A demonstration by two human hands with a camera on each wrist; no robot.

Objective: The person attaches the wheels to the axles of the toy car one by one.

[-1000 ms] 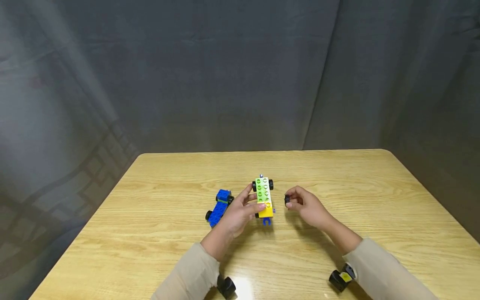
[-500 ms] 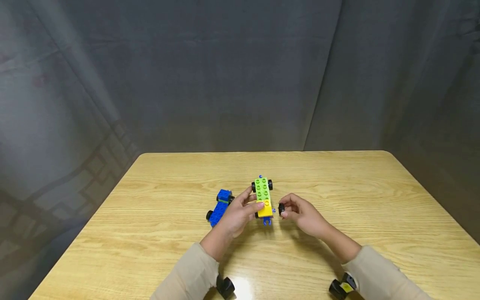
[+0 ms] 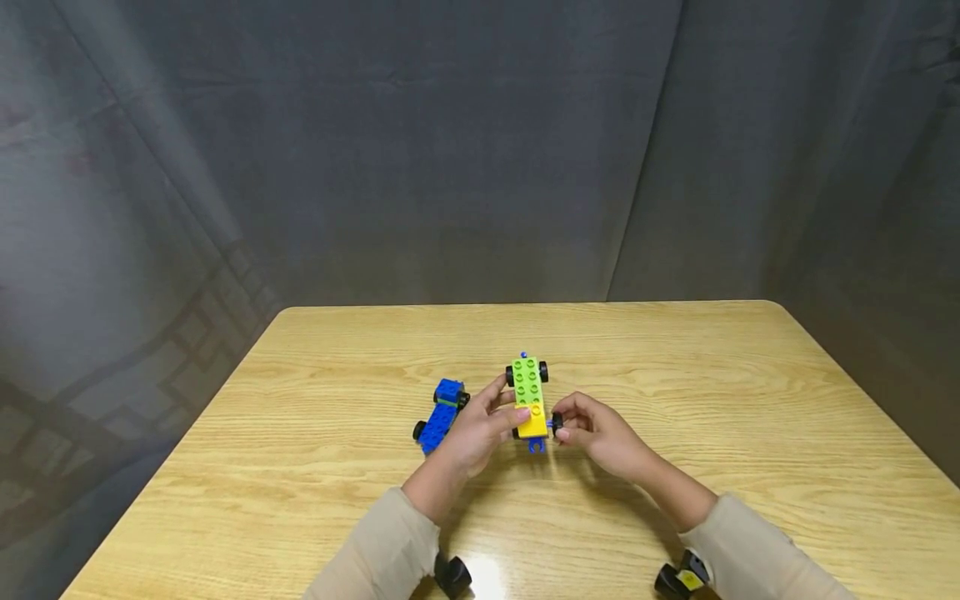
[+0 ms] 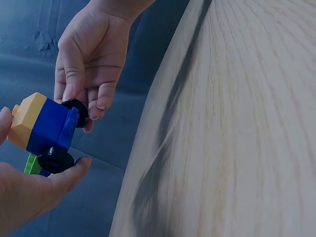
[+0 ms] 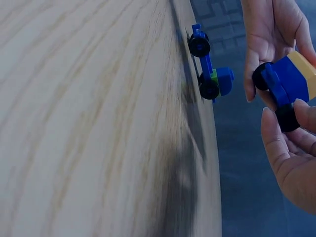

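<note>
My left hand (image 3: 474,432) grips a toy car (image 3: 527,383) built of green, yellow and blue blocks, its thumb on the yellow block (image 3: 532,423) and fingers along the side. Black wheels sit at the car's far end and on its near left side. My right hand (image 3: 606,432) pinches a black wheel (image 3: 557,423) between thumb and fingers, right at the blue axle on the car's near right side. In the left wrist view, the wheel (image 4: 77,111) lies against the blue block (image 4: 48,126). A blue hook shape points toward me from the car's near end.
A second toy car, blue (image 3: 441,417) with black wheels, stands on the wooden table (image 3: 337,400) just left of my left hand. Grey curtains (image 3: 450,167) hang behind the table. Black camera mounts (image 3: 453,575) show at both wrists.
My right hand has moved left, bringing the wheel from apart from the car up to its near right axle. The left hand and its car have stayed almost in place.
</note>
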